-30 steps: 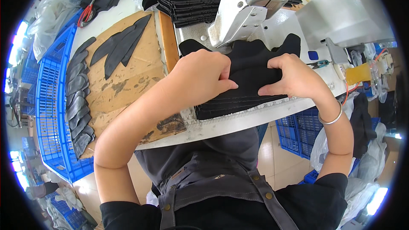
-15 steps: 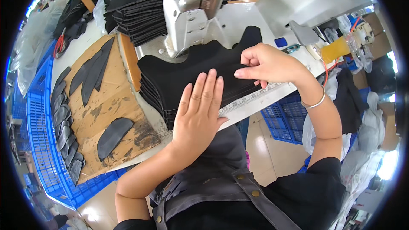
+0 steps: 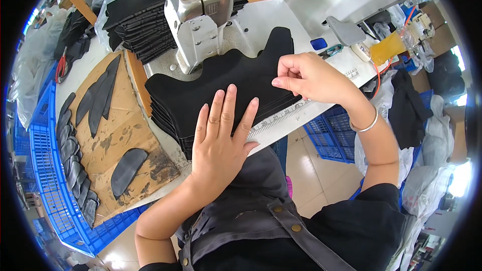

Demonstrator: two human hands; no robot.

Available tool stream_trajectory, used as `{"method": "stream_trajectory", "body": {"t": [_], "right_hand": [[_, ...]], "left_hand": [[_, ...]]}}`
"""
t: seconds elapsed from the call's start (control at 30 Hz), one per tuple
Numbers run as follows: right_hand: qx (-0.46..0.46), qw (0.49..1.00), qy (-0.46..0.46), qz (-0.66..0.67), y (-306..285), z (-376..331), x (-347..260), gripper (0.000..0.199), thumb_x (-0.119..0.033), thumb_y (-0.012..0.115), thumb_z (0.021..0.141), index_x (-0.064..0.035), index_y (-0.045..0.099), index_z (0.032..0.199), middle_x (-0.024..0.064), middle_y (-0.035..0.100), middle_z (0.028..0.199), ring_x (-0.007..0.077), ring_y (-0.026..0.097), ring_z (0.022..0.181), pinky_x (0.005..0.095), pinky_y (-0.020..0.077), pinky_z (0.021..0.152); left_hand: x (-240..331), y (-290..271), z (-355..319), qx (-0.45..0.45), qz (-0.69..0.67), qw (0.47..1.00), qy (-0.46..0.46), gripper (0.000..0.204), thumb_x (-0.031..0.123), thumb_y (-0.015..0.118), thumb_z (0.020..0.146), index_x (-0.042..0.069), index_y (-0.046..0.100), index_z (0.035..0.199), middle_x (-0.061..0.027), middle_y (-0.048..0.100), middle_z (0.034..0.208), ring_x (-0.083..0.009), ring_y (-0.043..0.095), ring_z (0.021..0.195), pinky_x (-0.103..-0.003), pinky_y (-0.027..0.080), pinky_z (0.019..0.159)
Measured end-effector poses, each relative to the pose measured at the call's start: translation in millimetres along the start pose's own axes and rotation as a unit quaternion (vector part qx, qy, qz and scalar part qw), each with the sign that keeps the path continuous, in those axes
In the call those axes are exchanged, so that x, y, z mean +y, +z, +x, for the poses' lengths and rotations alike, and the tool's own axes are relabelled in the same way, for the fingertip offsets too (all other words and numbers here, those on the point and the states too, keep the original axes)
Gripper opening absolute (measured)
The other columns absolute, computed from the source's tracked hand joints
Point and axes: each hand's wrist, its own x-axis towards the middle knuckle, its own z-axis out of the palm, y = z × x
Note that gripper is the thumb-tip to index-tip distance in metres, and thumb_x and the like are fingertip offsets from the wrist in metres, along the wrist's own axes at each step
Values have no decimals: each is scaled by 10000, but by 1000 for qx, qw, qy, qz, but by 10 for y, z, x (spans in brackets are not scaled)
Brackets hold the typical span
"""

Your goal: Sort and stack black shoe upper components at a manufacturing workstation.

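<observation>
A stack of black cut material pieces (image 3: 216, 83) with a wavy far edge lies on the white worktable in front of me. My left hand (image 3: 218, 138) rests flat on the near side of this stack, its fingers spread. Over the stack's right part, my right hand (image 3: 306, 76) is closed with thumb and fingertips together. Whatever sits in that pinch, if anything, is too small to make out. Just beyond the stack stands a white and metal machine head (image 3: 201, 30). A ruler strip (image 3: 281, 119) runs along the table's near edge.
On the left, a stained cardboard sheet (image 3: 133, 135) bears several dark curved pieces, beside a blue crate (image 3: 47, 170). Red-handled scissors (image 3: 62, 66) lie behind it. More black pieces (image 3: 143, 20) are piled at the back. Another blue crate (image 3: 329, 135) stands below right.
The view has shifted, so the table and stack sit farther left in the picture. My left fingers have spread wider on the stack. The right fingertips have drawn closer together.
</observation>
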Motion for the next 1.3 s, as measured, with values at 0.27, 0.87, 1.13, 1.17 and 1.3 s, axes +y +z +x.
{"method": "stream_trajectory", "body": {"t": [0.27, 0.87, 1.13, 1.17, 1.3], "right_hand": [[88, 981, -36, -170, 96, -123, -81, 236, -220, 695, 835, -45, 549, 777, 92, 611, 652, 278, 597, 602, 353, 462, 554], [155, 826, -298, -453, 296, -251, 163, 556, -231, 670, 810, -11, 510, 1295, 134, 499, 1372, 266, 488, 1261, 419, 360, 1062], [100, 764, -427, -474, 39, -84, 71, 393, -152, 709, 746, 38, 620, 1078, 167, 615, 1173, 286, 611, 1090, 365, 526, 890], [99, 753, -426, -491, 66, -77, 49, 359, -160, 681, 768, 32, 627, 1067, 166, 621, 1161, 276, 616, 1082, 360, 525, 889], [109, 756, -402, -505, 95, -126, -76, 353, -74, 596, 713, 46, 621, 1044, 164, 626, 1148, 264, 631, 1046, 356, 529, 871]], "left_hand": [[5, -5, 15, 4, 6, 1000, -1, 798, 417, 699, 725, 187, 409, 1432, -182, 304, 1500, -335, 329, 1367, -466, 299, 1084], [-315, -319, -253, 71, 28, 997, -16, 653, 392, 741, 719, -51, 573, 1169, -172, 544, 1279, -290, 535, 1168, -416, 397, 1014], [-561, -324, 175, 108, -39, 992, 44, 569, 430, 685, 786, -8, 566, 1130, -105, 523, 895, -271, 558, 822, -376, 473, 782], [-556, -308, 173, 91, -30, 995, 36, 609, 466, 660, 793, -5, 556, 1163, -113, 516, 933, -274, 546, 828, -368, 466, 770], [-525, -205, 224, 107, -7, 993, 51, 664, 565, 599, 793, -22, 591, 1105, -151, 535, 1080, -278, 537, 883, -373, 440, 805]]}}
